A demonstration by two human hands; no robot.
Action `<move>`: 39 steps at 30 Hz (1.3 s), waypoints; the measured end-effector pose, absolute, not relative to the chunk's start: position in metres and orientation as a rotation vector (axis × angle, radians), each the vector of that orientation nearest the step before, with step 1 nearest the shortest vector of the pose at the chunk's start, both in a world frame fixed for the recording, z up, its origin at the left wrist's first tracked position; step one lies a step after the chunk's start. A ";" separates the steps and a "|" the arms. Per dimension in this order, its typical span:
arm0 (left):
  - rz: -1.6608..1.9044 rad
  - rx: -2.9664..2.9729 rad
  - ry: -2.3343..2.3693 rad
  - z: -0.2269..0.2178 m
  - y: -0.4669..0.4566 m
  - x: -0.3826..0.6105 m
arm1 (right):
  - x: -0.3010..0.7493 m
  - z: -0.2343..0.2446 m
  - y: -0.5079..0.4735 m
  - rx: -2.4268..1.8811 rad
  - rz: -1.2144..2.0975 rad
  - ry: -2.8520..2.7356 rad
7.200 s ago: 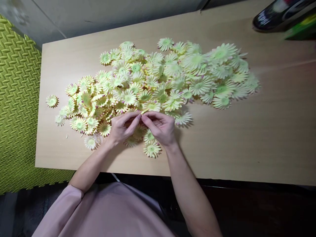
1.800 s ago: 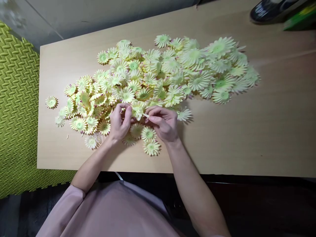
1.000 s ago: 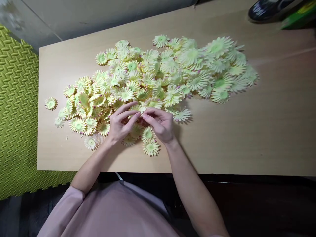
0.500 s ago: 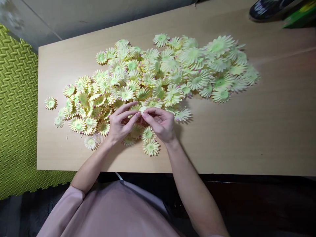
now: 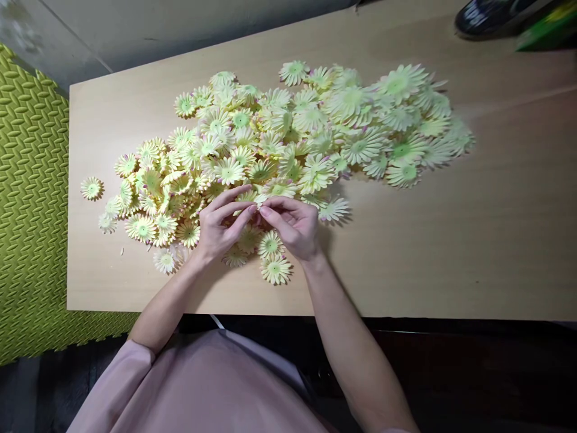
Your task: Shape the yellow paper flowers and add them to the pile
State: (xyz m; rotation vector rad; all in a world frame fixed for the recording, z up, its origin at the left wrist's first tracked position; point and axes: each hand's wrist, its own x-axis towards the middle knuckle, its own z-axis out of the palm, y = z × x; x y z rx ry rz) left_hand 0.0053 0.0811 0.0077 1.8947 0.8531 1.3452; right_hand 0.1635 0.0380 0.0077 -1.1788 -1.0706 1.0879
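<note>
Head view: both hands meet at the near side of the flower pile [image 5: 270, 144], fingertips almost together. Left hand [image 5: 220, 225] pinches between thumb and index, other fingers spread loosely; right hand [image 5: 295, 227] pinches likewise, other fingers curled. Between the tips, a pale piece [image 5: 260, 203], apparently petal-like; its outline is mostly covered, so exact shape and any join cannot be told.

Technique (judgement): thin material, likely to crease, so a light pinch by the tips alone, both hands level, small separate finger motions rather than wrist pulls; left steadying, right adjusting should serve.

Room: pile spreads directly beyond the fingers, limiting forward travel; two flowers [image 5: 273, 258] lie just below, between the wrists, easily brushed by a dropping hand. Tabletop [image 5: 428, 258] extends widely to the right, the better side for swinging out. Front edge passes under both forearms; lone flower [image 5: 92, 188] sits near the left edge, beside the green mat [image 5: 31, 210]
</note>
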 end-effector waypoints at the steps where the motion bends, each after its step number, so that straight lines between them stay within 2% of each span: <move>1: 1.338 1.897 0.859 0.008 0.081 0.005 | 0.163 0.008 0.038 -1.186 1.088 -1.069; 27: 1.279 1.937 0.951 0.008 0.079 0.005 | 0.161 -0.003 0.040 -1.181 0.988 -1.181; 39: 1.166 1.306 1.073 0.007 0.080 0.005 | 0.169 0.003 0.046 -1.080 1.115 -0.822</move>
